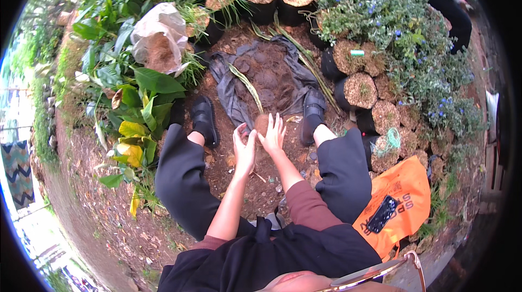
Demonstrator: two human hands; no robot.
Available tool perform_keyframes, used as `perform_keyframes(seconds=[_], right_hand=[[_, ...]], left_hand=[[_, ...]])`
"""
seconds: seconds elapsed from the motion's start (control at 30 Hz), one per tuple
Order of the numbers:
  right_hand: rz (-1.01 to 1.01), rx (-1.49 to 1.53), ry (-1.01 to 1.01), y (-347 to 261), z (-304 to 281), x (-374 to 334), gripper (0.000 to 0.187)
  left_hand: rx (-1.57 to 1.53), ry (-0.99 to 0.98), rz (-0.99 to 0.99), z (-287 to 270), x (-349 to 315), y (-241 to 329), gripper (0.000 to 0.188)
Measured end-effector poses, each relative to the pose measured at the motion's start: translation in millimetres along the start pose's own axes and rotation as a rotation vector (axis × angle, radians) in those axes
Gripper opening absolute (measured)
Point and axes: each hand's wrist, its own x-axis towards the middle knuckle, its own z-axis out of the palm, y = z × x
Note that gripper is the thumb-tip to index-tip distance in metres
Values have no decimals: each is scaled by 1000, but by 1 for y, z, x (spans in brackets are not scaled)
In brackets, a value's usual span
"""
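Observation:
A round brown ball [261, 124] of what looks like coconut fibre sits between my hands, low over the ground between my feet. From its top rises a long green leaf with pale yellow edges [247, 86], leaning to the left. My right hand [274, 137] cups the right side of the ball, its fingers stretched along it. Just left of the ball, my left hand [244, 149] is open, with thumb and fingers apart and the thumb close to the ball. Beyond it, a heap of dark brown fibre [269, 74] lies on a dark plastic sheet [225, 82].
Long variegated leaves [307, 60] lie across the sheet's right side. A clear bag of brown material [160, 47] rests among leafy plants. Black planting bags [359, 90] curve along the back and right, with green twine [393, 138] on one. A phone [381, 214] lies on an orange bag [408, 188].

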Motion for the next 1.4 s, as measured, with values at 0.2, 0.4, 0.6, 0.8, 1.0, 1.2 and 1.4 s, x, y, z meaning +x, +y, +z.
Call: perform_keyframes(seconds=[0.2, 0.4, 0.6, 0.8, 1.0, 1.2, 1.4], right_hand=[[-42, -174, -138, -13, 10, -12, 87], [-22, -144, -130, -27, 11, -24, 88], [20, -25, -78, -38, -18, -44, 80], [38, 552, 276, -37, -39, -57, 63], [-200, 917, 411, -82, -108, -80, 41], [-516, 1307, 109, -103, -220, -162, 11], [-452, 1312, 166, -18, -282, -215, 8]], left_hand=[[71, 78, 96, -16, -5, -5, 46], [158, 108, 175, -35, -28, 3, 48], [131, 91, 211, -33, -17, -10, 51], [-253, 167, 305, -31, -11, 7, 41], [-625, 85, 191, -35, -31, 33, 34], [-710, 57, 192, -36, -30, 46, 33], [-650, -93, 374, -20, -61, 114, 37]])
